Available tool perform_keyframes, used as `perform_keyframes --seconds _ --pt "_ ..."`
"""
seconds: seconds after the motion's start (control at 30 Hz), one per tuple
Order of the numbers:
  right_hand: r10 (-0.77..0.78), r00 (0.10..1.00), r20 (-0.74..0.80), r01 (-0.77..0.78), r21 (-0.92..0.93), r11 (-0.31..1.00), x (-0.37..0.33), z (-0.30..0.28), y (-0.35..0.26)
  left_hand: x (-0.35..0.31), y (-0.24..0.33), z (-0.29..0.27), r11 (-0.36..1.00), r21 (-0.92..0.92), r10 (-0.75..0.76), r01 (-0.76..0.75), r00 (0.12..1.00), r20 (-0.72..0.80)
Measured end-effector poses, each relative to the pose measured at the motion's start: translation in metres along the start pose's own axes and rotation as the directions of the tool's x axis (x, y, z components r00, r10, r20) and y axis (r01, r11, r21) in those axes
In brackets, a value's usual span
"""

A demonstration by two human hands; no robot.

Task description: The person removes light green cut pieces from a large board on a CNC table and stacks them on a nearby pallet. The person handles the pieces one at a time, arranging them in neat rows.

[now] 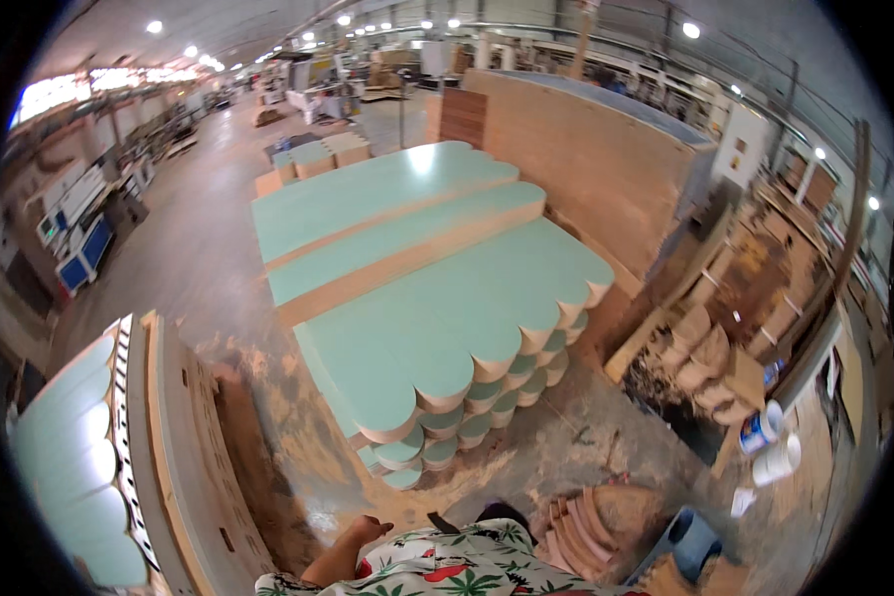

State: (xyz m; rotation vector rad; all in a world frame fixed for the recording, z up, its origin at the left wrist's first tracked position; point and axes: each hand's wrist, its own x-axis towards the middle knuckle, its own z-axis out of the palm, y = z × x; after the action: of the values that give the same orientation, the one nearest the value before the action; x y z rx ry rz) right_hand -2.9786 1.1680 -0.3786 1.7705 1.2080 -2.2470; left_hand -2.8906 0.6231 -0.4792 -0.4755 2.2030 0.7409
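Observation:
My left hand is low in the view, close to my patterned shirt. Its fingers are curled in, and I see nothing held in them. The right hand is out of view. In front of me stands a large stack of pale green panels with scalloped ends and tan edges. Several layers show at its near right side. Two more rows of these green-topped pieces lie beyond the front part, the middle one higher. My hand is apart from the stack.
A wooden frame with green scalloped panels stands at left. A big plywood box rises behind the stack. At right are white buckets and wood offcuts. Curved wood pieces lie near my feet. Sawdust covers the floor.

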Motion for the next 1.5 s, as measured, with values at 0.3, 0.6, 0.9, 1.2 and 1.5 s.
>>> perform_keyframes --seconds 0.3,0.6,0.9,1.2,1.5 --pt "-0.425 0.189 0.886 0.316 0.355 0.880 -0.008 0.367 -0.560 -0.026 0.075 0.075 0.821 -0.553 -0.349 0.142 0.891 -0.289" --pt "-0.872 -0.322 0.368 0.923 0.329 -0.201 -0.124 0.554 -0.602 -0.125 0.133 0.172 0.521 -0.764 -0.687 0.381 0.718 -0.110" --pt "-0.017 -0.475 0.880 0.833 0.456 0.315 -0.142 0.364 0.042 -0.251 0.194 0.200 0.294 -0.954 -0.908 -0.062 0.293 -0.299" --pt "0.963 -0.172 -0.209 0.719 -0.694 -0.022 -0.324 0.117 0.283 -0.397 0.155 0.065 0.873 -0.482 -0.482 -0.075 0.007 -0.876" --pt "0.617 -0.612 -0.495 0.501 -0.846 -0.182 -0.420 -0.040 0.429 -0.486 0.016 0.145 0.846 -0.532 -0.529 0.039 -0.077 -0.845"
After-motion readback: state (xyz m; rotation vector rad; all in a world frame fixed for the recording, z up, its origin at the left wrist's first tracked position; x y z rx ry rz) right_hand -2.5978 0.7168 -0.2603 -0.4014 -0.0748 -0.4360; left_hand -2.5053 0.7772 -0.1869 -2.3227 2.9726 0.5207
